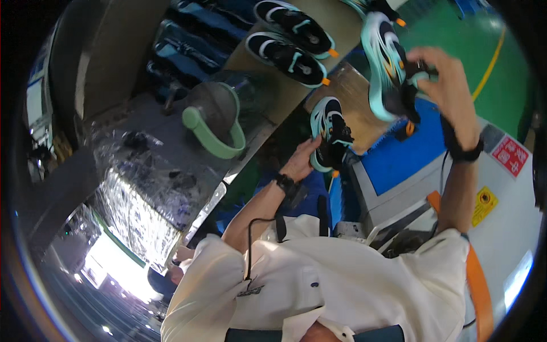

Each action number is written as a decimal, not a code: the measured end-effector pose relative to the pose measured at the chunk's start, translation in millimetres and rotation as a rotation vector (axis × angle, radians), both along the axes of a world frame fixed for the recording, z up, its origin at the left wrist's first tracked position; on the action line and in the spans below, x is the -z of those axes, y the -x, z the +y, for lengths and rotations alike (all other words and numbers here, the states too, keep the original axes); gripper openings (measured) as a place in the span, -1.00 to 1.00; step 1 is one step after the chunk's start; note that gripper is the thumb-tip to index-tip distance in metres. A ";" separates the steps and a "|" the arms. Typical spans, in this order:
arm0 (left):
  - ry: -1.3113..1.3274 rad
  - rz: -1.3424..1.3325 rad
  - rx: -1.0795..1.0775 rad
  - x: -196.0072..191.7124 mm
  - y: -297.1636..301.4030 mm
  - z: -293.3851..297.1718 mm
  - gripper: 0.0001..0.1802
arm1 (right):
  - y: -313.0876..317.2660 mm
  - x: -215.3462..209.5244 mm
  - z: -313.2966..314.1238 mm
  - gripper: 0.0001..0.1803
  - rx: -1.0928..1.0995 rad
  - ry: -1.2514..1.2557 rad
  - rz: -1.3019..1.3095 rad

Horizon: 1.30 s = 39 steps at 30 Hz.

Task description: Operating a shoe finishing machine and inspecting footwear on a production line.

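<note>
My left hand (297, 162) is closed on the side of a black, white and mint sneaker (326, 128), low in front of me with its orange heel tab toward my body. Farther to the right, my raised right hand (447, 84) grips a second sneaker of the same kind (380, 71) near its collar and laces. Part of that grip is hidden behind the fingers. Beyond the left hand, two more such sneakers (296, 28) lie side by side on a tan surface, orange tabs toward the right. Another sneaker (367, 7) shows partly at the top edge.
A blue pad (401, 157) tops a grey machine (501, 188) at my right. On my left, a light green rounded band (219, 145) lies on a dark bench beside clear plastic film (142, 205). Dark shoe-shaped forms (194, 43) fill a rack at upper left.
</note>
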<state>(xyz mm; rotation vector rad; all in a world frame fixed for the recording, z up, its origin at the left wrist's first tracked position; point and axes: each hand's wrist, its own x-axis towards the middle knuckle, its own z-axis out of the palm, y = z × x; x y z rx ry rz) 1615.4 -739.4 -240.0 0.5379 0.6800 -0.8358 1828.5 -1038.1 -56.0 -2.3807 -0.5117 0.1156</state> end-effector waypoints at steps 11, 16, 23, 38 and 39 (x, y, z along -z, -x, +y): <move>-0.066 -0.180 0.260 164.5 -23.5 -155.9 -0.52 | 230.1 251.0 -60.7 -0.55 0.538 0.442 0.269; -0.615 -0.404 0.446 217.1 -18.4 -158.7 -0.37 | 225.9 285.5 -35.9 -0.49 0.575 0.206 0.251; -0.314 -0.477 0.007 73.4 2.4 -155.4 -0.64 | 171.8 195.7 -69.5 -0.56 0.661 -0.532 0.489; -0.340 -0.992 0.781 -129.8 114.6 157.7 -0.26 | 113.0 -378.4 355.7 -0.83 -0.417 -0.626 -0.264; -0.365 -0.996 0.776 -175.1 112.2 180.4 -0.23 | 106.5 -387.3 382.8 -0.80 -0.332 -0.695 -0.262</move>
